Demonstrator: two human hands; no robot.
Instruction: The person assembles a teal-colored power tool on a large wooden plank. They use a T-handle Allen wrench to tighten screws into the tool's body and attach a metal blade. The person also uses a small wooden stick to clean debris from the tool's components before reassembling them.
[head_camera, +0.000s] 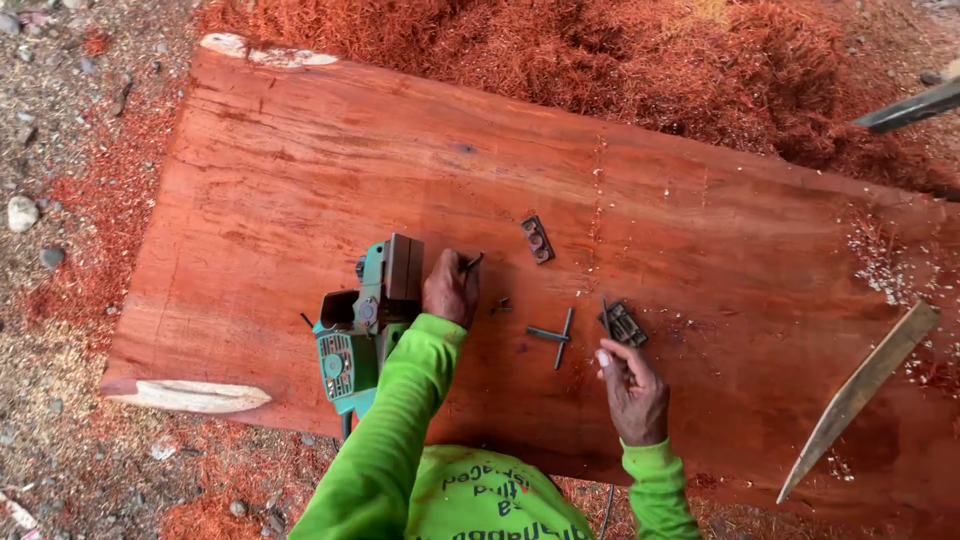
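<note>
A green electric hand planer (362, 325) lies on its side on a wide reddish wooden slab (300, 170). My left hand (449, 288) rests against the planer's body and grips a small dark metal part (472, 263). My right hand (632, 392) rests on the slab with fingers partly curled, its fingertips near a dark metal blade clamp (623, 324). A T-shaped socket wrench (556, 337) lies between my hands. A second small metal plate (537, 239) sits further up the slab. A small bolt (500, 307) lies close to my left hand.
Red wood shavings (560, 50) are heaped behind the slab and scattered on the gravel at left. A pale pointed wooden offcut (862, 392) lies on the slab at right. A dark bar (908, 108) pokes in at upper right. Stones dot the ground at left.
</note>
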